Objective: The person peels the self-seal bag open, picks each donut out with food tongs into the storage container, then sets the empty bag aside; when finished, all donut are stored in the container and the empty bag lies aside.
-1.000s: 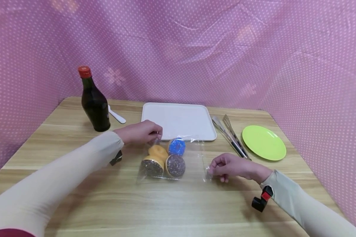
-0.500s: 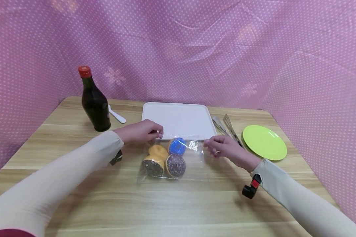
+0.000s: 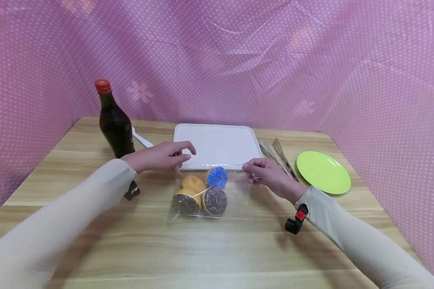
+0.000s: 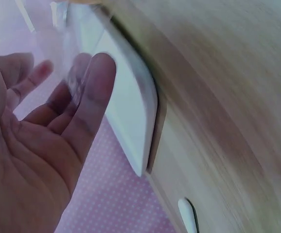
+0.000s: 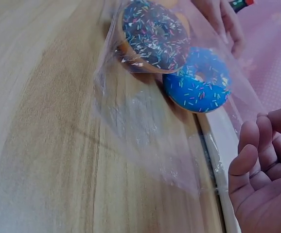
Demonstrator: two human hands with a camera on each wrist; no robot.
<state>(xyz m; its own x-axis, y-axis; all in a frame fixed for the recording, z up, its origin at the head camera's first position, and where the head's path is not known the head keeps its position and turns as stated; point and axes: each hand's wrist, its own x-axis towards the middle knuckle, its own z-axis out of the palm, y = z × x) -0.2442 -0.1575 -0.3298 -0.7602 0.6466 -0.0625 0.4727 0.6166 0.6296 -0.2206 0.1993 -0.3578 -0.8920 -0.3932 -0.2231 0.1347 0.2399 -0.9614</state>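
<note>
A clear plastic bag [image 3: 235, 200] lies in front of the white tray, its far edge raised. Inside are a blue sprinkled donut [image 3: 217, 177], a plain orange-yellow donut [image 3: 193, 184] and two donuts with dark icing, one of them a chocolate sprinkled donut [image 5: 155, 36]. My right hand [image 3: 269, 176] pinches the bag's far right corner between thumb and forefinger. At the far left corner, my left hand [image 3: 160, 156] has its thumb and forefinger spread apart. Film shows against its other fingers in the left wrist view; whether they grip it is unclear.
Behind the bag lies the white tray [image 3: 217, 142]. A dark bottle with a red cap [image 3: 115, 122] stands at left, beside a white-handled utensil [image 3: 142, 138]. Metal tongs [image 3: 273, 156], a slotted turner [image 3: 283, 156] and a green plate [image 3: 323, 171] lie at right.
My right hand has moved from the bag's near right corner to the far right corner and pinches it. My left hand has spread thumb and forefinger and shifted slightly left.
</note>
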